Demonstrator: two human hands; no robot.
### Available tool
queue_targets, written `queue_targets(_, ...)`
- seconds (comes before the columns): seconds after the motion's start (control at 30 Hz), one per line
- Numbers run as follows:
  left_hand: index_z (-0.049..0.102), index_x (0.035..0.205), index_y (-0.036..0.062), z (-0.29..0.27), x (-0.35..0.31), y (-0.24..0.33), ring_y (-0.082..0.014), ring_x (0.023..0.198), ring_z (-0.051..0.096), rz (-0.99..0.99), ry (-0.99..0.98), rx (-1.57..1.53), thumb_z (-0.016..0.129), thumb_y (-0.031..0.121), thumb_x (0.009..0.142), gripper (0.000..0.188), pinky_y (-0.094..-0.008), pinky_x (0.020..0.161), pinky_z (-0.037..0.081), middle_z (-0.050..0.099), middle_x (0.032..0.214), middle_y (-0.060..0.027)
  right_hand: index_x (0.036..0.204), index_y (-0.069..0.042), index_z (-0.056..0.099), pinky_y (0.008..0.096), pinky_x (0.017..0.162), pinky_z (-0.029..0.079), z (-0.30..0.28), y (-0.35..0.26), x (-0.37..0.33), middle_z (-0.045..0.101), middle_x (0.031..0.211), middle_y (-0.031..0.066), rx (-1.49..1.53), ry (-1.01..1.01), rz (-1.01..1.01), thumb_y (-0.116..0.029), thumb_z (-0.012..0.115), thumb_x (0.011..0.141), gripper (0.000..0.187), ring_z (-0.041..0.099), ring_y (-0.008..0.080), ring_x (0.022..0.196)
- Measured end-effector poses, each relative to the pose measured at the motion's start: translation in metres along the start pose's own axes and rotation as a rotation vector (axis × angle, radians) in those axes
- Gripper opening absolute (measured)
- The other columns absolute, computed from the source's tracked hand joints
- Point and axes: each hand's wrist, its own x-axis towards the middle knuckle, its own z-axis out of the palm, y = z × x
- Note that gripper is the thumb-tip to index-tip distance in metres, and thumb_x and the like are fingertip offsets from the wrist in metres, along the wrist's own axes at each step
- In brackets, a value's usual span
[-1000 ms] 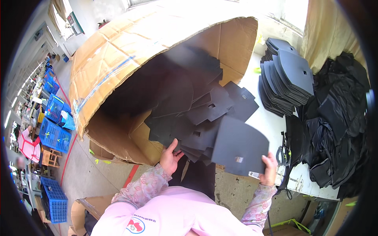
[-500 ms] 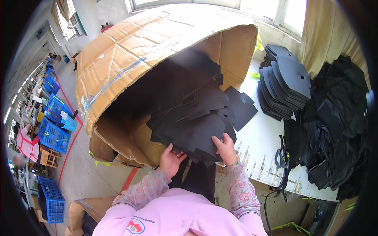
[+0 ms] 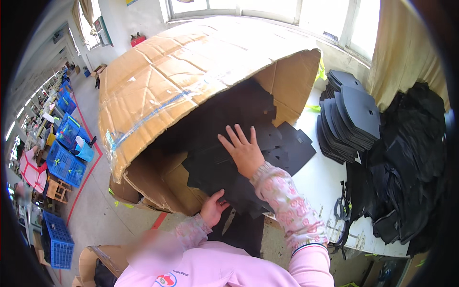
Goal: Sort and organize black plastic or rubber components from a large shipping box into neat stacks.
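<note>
A loose pile of thin black sheets, with notched edges and small slots, spills from the mouth of a large cardboard box lying on its side. At the pile's near edge, my left hand is closed, thumb above and fingers partly hidden below the sheets. My right hand lies over the top of the pile, palm down with fingers spread, holding nothing. Deeper sheets are hidden in the box's shadow.
On the white table to the right stand tall stacks of black panels. A heap of black fabric is beside them, near scissors. Blue crates line the floor at left, and a window is behind.
My right hand has left the near right edge of the sheets and reached forward onto the pile, fingers spreading. My left hand stays at the near edge. The whole view has shifted slightly.
</note>
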Motion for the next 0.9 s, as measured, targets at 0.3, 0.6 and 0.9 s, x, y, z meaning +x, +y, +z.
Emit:
queue_targets(0.3, 0.064, 0.107, 0.0117, 0.001, 0.001, -0.002, -0.0170, 0.099, 0.061, -0.025, -0.002, 0.008, 0.066, 0.015, 0.087, 0.021, -0.0371, 0.086, 0.046, 0.067, 0.105, -0.0021, 0.144, -0.021, 0.038, 0.0615, 0.105, 0.030, 0.063, 0.016, 0.060, 0.042, 0.145, 0.0115, -0.193, -0.320, -0.123, -0.017, 0.051, 0.091, 0.055, 0.042, 0.0379, 0.131)
queue_targets(0.6, 0.063, 0.111, 0.0124, 0.016, 0.001, 0.000, -0.0147, 0.104, 0.059, -0.106, 0.031, -0.021, 0.069, 0.022, 0.087, 0.026, -0.0356, 0.088, 0.045, 0.065, 0.112, -0.0006, 0.126, -0.021, 0.056, 0.0540, 0.097, 0.042, 0.068, 0.058, 0.071, 0.056, 0.131, 0.0095, -0.098, 0.084, -0.181, -0.018, 0.050, 0.087, 0.039, 0.056, 0.0366, 0.115)
queue_targets(0.9, 0.063, 0.112, 0.0123, 0.005, 0.010, -0.003, -0.0150, 0.097, 0.061, -0.150, 0.019, -0.046, 0.068, 0.023, 0.088, 0.027, -0.0328, 0.081, 0.048, 0.066, 0.109, -0.0009, 0.122, -0.020, 0.059, 0.0469, 0.097, 0.044, -0.025, 0.113, 0.080, 0.061, 0.124, 0.0077, -0.112, 0.388, -0.129, -0.013, 0.050, 0.085, 0.039, 0.057, 0.0313, 0.113)
